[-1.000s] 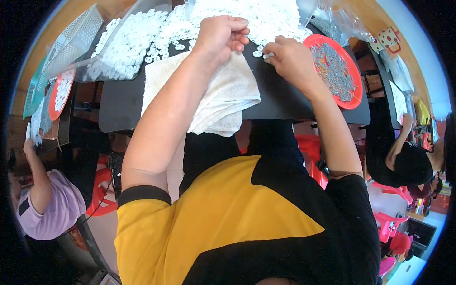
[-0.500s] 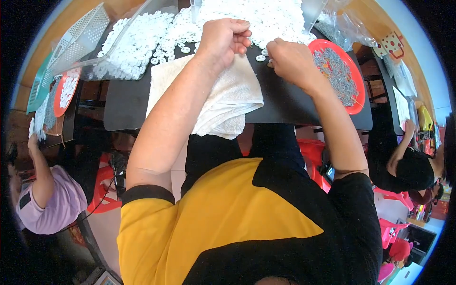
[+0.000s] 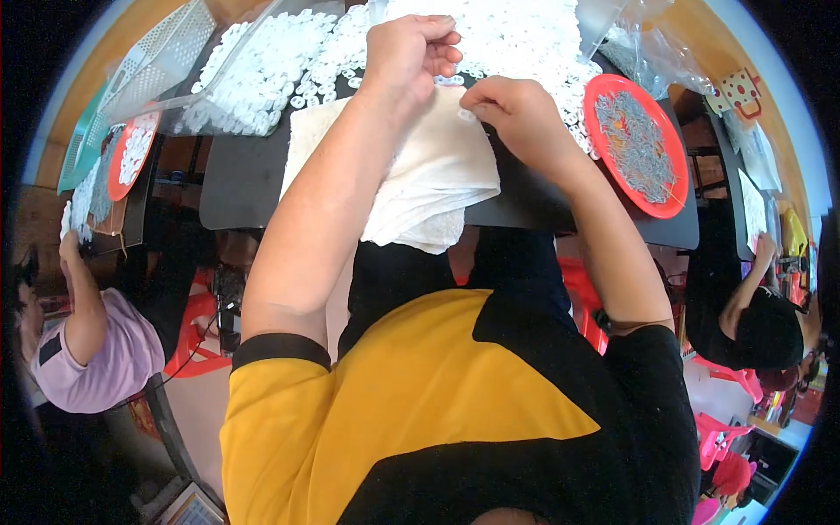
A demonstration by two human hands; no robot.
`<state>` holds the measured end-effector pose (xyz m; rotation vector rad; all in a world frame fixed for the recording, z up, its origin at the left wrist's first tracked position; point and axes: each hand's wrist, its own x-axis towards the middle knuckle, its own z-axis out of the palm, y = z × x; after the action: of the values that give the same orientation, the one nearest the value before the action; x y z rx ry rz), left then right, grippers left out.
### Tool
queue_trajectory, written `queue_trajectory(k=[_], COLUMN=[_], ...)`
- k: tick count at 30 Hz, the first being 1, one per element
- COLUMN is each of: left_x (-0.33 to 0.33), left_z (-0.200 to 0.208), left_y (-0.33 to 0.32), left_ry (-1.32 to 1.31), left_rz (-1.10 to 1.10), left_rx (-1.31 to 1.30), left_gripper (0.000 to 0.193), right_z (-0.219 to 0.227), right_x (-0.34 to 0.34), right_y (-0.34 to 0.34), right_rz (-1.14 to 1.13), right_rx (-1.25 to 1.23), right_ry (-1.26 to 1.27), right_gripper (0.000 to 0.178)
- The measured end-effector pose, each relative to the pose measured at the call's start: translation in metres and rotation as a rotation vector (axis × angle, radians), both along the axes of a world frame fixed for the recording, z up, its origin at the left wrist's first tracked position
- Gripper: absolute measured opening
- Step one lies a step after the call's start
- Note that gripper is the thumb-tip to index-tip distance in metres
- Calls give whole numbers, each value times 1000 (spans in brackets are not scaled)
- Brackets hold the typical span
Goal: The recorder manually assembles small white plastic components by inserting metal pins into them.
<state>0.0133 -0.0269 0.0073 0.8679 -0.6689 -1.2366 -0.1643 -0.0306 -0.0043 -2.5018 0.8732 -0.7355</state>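
The landmark is the folded cloth (image 3: 437,162), a cream-white fabric with soft, slightly rough texture; its folds make rounded layers at its lower right corner. It lies on the dark, smooth table (image 3: 245,197).

The right hand (image 3: 518,112) is at the upper right corner of the cloth. Its thumb and forefinger are pressed together, and between them is a small white piece (image 3: 466,115), flat and smooth, seen just over the cloth. The other fingers are bent inward.

The left hand (image 3: 404,54) is above the upper edge of the cloth, and its forearm crosses over the fabric. Its fingers are half curled, with the thumb stretched above them; whether they hold something, I cannot tell.

Beyond the cloth spreads a big heap of white pieces (image 3: 499,44), small and rounded, many with a hole in the middle. To the upper left of the cloth, more of them lie within a clear plastic bin (image 3: 197,114). To the right of the cloth is a red round plate (image 3: 677,197) with a raised rim, carrying thin grey pins (image 3: 634,144), tangled and metal-looking.
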Motion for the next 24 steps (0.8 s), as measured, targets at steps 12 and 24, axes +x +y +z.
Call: queue_trajectory(k=[12,24], left_x=[-1,-1], left_z=[-3,0], left_y=[-1,0], left_ry=[20,-10], left_rz=[10,-9], left_rx=[-47,7], left_gripper=[13,12], right_z=[0,1], right_x=[3,7], right_y=[13,13], right_rz=[-39,184], right_rx=[-268,-331], right_ry=[149,-70], right_gripper=[8,14])
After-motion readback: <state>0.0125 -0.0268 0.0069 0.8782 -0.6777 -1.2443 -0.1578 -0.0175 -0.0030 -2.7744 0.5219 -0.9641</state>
